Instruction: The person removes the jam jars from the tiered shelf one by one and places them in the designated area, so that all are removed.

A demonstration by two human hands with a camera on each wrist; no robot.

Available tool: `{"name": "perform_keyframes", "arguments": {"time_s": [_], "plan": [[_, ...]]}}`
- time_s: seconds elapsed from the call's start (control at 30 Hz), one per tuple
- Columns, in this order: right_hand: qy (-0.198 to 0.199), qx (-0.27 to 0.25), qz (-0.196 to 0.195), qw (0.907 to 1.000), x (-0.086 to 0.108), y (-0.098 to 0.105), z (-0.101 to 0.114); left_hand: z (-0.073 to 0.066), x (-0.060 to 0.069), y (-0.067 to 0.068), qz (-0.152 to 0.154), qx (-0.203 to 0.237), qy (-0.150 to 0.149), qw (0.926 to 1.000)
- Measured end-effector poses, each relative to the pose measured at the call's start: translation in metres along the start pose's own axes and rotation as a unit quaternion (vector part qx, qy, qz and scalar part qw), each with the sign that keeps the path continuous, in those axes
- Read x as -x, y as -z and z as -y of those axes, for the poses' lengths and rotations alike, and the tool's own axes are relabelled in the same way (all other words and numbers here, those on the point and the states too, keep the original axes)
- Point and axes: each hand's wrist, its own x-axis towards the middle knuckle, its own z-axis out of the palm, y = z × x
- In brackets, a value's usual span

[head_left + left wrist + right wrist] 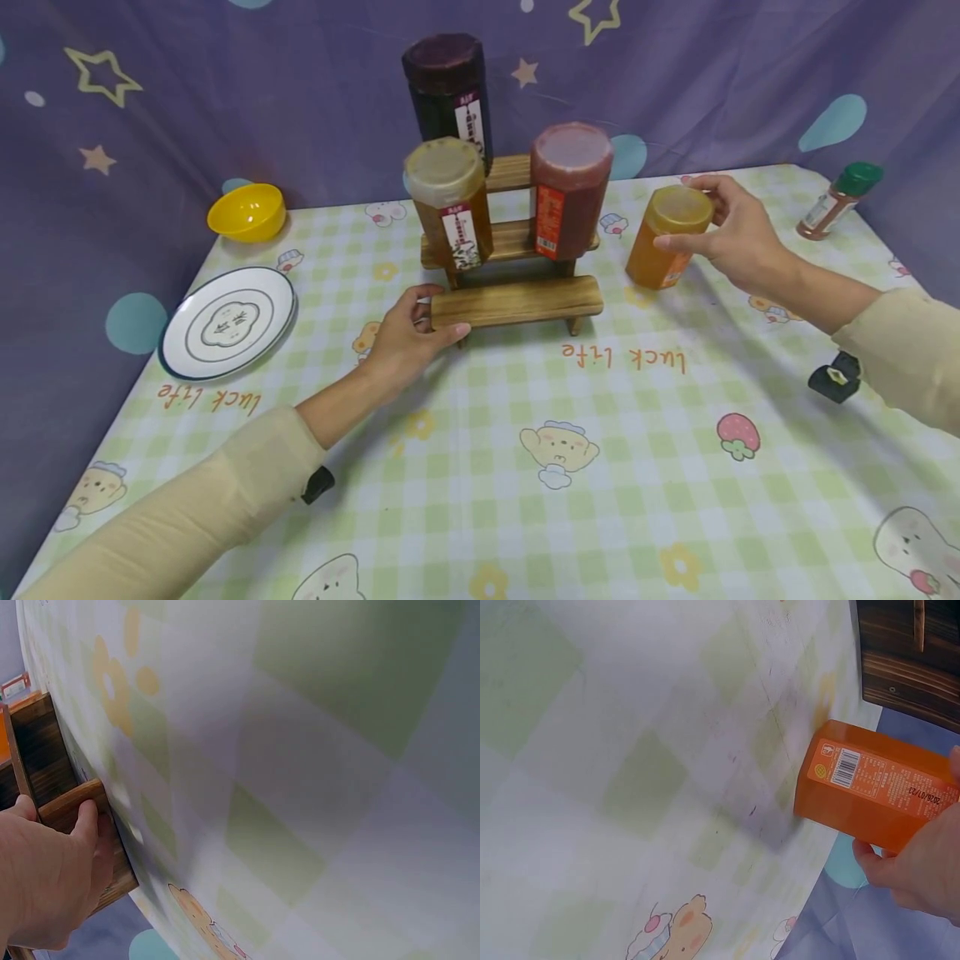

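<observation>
My left hand grips the left end of the lowest step of a three-step wooden rack; the left wrist view shows thumb and fingers around the wooden end. To the rack's right, my right hand holds an orange-amber jar with a yellowish lid, gripping it near the top. The jar's label and barcode face the right wrist camera. Whether its base touches the table cannot be told. A dark jar stands on the top step; an amber jar and a red jar stand on the middle one.
A yellow bowl and a white plate with a dark rim sit at the left. A green-capped spice bottle is at the far right. A purple cloth hangs behind the checked tablecloth.
</observation>
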Motion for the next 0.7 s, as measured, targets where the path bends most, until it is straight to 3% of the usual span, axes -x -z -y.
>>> {"name": "perform_keyframes", "arguments": {"time_s": [0.7], "plan": [[-0.008,-0.025,0.023,0.9994,-0.0033,-0.0001,-0.001,0.0003,0.0008,0.0003,0.001,0.003,-0.003,1.0]]}}
